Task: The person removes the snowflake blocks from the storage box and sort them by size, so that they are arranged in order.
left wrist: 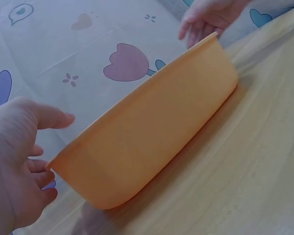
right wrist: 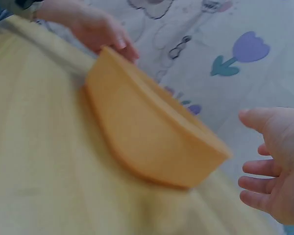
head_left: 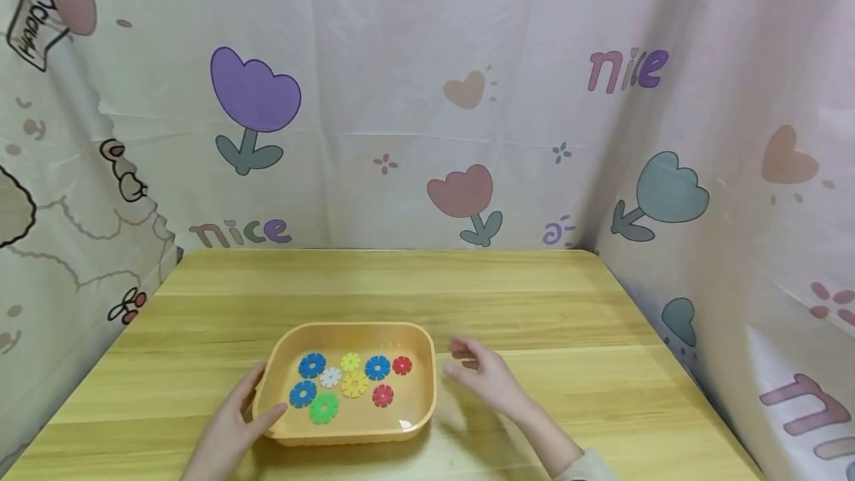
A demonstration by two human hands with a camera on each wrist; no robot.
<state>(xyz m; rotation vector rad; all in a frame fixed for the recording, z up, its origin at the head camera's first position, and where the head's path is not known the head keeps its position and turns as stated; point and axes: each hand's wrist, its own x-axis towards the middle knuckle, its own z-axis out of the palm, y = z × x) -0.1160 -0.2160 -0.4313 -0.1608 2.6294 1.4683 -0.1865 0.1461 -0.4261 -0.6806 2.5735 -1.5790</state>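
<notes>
A yellow-orange plastic basin (head_left: 347, 433) stands on the table with several notched plastic discs inside. Among them are blue discs (head_left: 312, 365), a green disc (head_left: 323, 408), a yellow disc (head_left: 355, 384), a white disc (head_left: 330, 377) and red discs (head_left: 383, 396). At the basin's left end is my left hand (head_left: 230, 421), thumb over the rim and fingers along the outside; in the left wrist view its thumb is raised off the rim. My right hand (head_left: 490, 381) is held just off the right end, fingers loosely bent, holding nothing.
The light wooden table (head_left: 534, 303) extends behind and to both sides of the basin. A printed cloth (head_left: 374, 95) with flowers and lettering hangs behind the table and along its left and right sides.
</notes>
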